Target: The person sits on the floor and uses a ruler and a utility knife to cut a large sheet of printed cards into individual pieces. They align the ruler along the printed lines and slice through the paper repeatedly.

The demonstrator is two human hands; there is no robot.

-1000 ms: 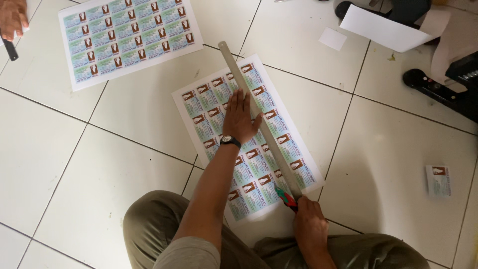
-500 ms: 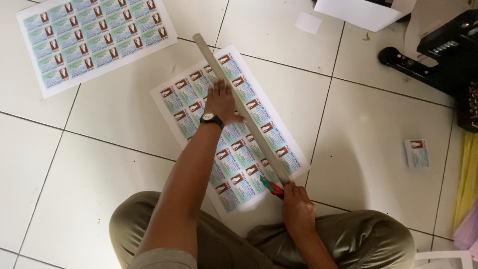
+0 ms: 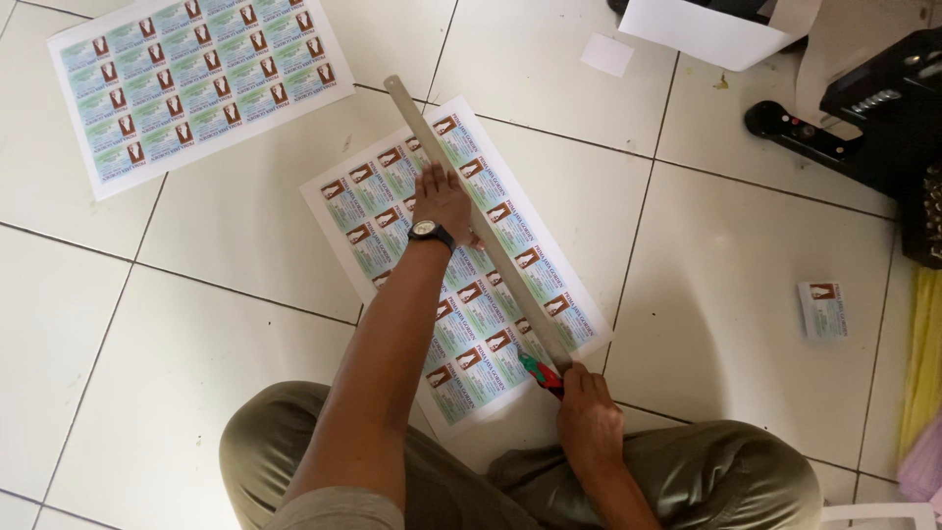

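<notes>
A printed sheet of small cards [image 3: 461,265] lies on the white tiled floor in front of my crossed legs. A long metal ruler [image 3: 476,221] runs diagonally across it. My left hand [image 3: 442,201], with a wristwatch, presses flat on the ruler near its middle. My right hand [image 3: 589,417] grips a red and green cutter [image 3: 542,373] whose tip rests at the ruler's near end, on the sheet's lower edge.
A second printed sheet [image 3: 196,83] lies at the far left. A small stack of cut cards [image 3: 822,309] sits to the right. A black machine [image 3: 873,108] and white paper [image 3: 706,29] occupy the top right corner. A paper scrap [image 3: 606,54] lies nearby.
The view has shifted slightly. The cutter has slid toward me along the ruler to the sheet's near edge. My left hand stays pressed on the ruler.
</notes>
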